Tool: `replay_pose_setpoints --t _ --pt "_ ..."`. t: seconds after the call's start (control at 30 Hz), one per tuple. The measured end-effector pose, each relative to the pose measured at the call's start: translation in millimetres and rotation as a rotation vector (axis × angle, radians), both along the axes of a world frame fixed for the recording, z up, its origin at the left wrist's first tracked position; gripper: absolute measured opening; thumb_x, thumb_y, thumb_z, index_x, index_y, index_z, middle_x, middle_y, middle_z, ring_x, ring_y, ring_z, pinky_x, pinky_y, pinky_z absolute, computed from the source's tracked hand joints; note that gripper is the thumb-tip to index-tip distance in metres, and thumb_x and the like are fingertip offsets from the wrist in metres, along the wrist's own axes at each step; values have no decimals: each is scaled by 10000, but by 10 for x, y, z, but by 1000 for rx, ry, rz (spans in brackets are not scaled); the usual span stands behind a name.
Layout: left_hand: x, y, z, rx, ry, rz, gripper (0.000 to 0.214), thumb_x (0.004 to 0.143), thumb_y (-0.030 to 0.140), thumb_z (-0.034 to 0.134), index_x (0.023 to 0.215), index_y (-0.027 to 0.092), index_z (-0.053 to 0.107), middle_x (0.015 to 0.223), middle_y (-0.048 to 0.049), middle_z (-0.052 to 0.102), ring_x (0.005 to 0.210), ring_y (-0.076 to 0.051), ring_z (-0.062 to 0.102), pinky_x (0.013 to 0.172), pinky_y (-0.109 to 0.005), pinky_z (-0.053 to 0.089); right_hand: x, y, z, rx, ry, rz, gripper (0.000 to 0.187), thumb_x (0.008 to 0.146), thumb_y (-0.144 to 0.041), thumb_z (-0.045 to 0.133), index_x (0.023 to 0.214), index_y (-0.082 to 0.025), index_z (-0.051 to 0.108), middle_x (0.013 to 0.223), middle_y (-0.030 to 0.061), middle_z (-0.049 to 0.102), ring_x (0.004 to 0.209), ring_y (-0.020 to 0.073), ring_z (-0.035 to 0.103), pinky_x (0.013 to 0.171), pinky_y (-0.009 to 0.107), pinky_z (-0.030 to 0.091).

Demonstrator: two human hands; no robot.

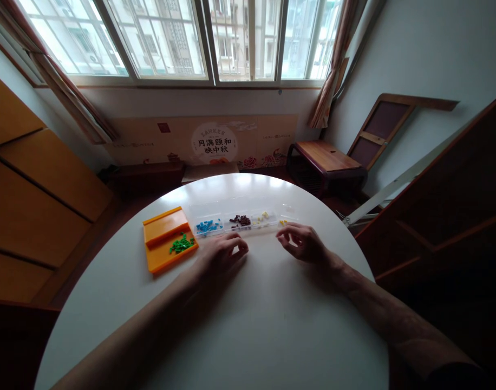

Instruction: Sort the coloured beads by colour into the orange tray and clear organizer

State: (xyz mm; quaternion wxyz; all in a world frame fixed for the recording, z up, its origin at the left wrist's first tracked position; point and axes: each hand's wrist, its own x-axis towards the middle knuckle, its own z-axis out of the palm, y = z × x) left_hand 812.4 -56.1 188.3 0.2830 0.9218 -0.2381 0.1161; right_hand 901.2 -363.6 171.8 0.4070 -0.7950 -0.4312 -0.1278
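Note:
My left hand (223, 251) rests on the white round table (248, 325), just in front of the clear compartment box (209, 234). Its fingers are curled with thumb and forefinger close together; anything between them is too small to make out. My right hand (302, 242) is by the box's right end, beside a few yellow pieces (282, 222). Its fingers are bent inward too, and what they may pinch is hidden. From left to right, the box holds blue pieces (208, 226), dark brown pieces (240, 220) and pale yellow pieces (264, 216).
An orange tray (154, 260) with small green pieces (182, 244) lies at the left of the box. A clear lid (227, 205) seems to stand behind the compartments. Past the table are a wooden stool (327, 157), a printed carton panel (175, 141) and a window.

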Motion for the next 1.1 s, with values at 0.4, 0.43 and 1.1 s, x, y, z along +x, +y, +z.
replay_pose_setpoints --t 0.4,0.43,1.1 --pt "228 -743 212 -586 353 70 450 948 595 750 924 151 823 779 -29 719 619 -107 509 566 -224 382 -38 21 41 75 -182 62 103 1056 -337 730 1075 -261 797 1014 40 778 635 110 605 663 258 541" --pt "228 -749 192 -596 360 68 450 945 595 752 930 152 830 786 -34 726 625 -109 519 571 -225 385 -39 18 42 81 -186 47 107 1055 -341 732 1063 -257 799 1010 41 782 635 110 607 664 257 543" --pt "-246 -361 199 -131 48 43 306 1095 445 591 1134 231 806 1084 -83 779 876 -190 704 860 -344 558 72 -9 26 63 -187 -390 195 1088 -350 657 1009 -237 795 981 44 776 659 150 607 773 331 526"
